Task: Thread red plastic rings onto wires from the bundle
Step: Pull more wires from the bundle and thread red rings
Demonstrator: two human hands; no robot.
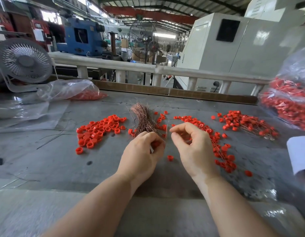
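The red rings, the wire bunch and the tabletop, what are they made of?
The red rings look like plastic: one even bright colour with a smooth moulded shape. The wire bunch looks like thin copper, going by its pinkish-brown metal shine, though it may only be coated. The tabletop seems to be dull grey metal or stone, scuffed and stained; I cannot tell which.

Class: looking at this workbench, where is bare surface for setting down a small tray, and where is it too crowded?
Free: the grey table left of the left hand, below the loose ring pile; also the far strip behind the wire bundle. Crowded: around the right hand, rings and threaded wires spread to the bag of rings.
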